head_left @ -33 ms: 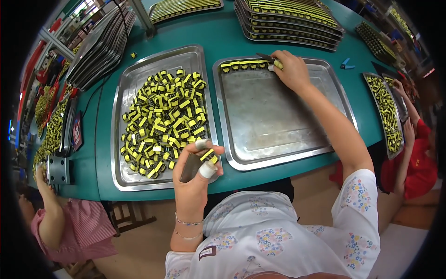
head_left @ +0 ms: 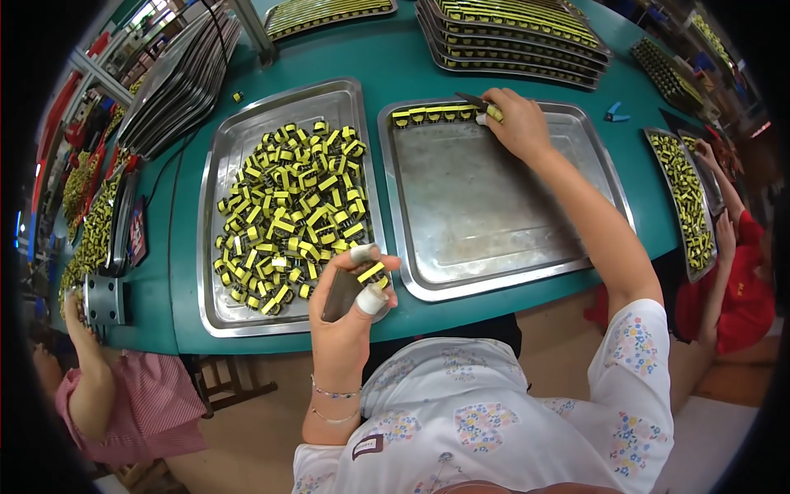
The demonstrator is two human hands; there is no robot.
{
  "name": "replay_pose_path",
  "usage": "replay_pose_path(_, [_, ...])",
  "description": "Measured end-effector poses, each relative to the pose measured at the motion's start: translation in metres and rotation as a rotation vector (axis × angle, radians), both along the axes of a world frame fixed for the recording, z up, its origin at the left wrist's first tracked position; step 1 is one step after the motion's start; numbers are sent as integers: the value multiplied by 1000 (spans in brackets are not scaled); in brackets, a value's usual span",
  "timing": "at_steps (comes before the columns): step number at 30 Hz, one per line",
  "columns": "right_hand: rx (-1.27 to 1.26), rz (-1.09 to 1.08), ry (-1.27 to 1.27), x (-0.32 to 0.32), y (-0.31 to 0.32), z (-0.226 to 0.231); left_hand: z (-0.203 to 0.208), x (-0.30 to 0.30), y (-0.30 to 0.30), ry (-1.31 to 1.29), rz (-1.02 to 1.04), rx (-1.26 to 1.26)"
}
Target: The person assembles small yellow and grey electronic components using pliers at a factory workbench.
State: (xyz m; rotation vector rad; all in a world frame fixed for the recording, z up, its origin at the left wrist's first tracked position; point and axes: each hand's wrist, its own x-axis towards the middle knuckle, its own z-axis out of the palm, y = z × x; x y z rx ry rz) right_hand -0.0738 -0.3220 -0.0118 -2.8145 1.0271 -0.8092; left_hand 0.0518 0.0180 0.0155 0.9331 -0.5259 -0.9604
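My left hand (head_left: 341, 317), with white wraps on thumb and fingertip, pinches a small yellow-and-black transformer (head_left: 372, 274) over the near right corner of the left metal tray (head_left: 216, 317). A dark grey-brown surface shows inside that hand's curve; I cannot tell what it is. Loose transformers (head_left: 288, 218) lie heaped in this tray. At the far edge of the right metal tray (head_left: 461, 222), my right hand (head_left: 518, 123) is closed around a dark pointed tool (head_left: 472, 101) with a yellowish part at the fingers. Its tip lies by the right end of a short row of transformers (head_left: 432, 114).
Stacked trays (head_left: 510, 49) of lined-up transformers stand at the back. Blue-handled cutters (head_left: 615, 113) lie to the right, a single transformer (head_left: 238, 96) to the left. Leaning trays (head_left: 177, 90) fill the back left. People work at both sides, one beside a filled tray (head_left: 683, 198).
My left hand has shifted very slightly to the right, with the transformer held and turned a little. The right hand stays almost in place.
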Motion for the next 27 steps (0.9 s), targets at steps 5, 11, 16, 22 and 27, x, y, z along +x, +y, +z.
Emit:
replay_pose_path(5, [62, 5, -58, -7, 3, 8, -3, 0, -4, -22, -30, 56])
replay_pose_path(11, [235, 353, -167, -21, 80, 47, -2, 0, -5, 12, -37, 79])
replay_pose_path(16, [511, 535, -92, -34, 166, 63, 0, -2, -5, 28, -41, 80])
replay_pose_path(22, [456, 567, -149, -28, 189, 49, 2, -5, -6, 13, -11, 101])
replay_pose_path(27, [385, 606, -166, -24, 188, 44, 1, -4, -6, -3, -45, 111])
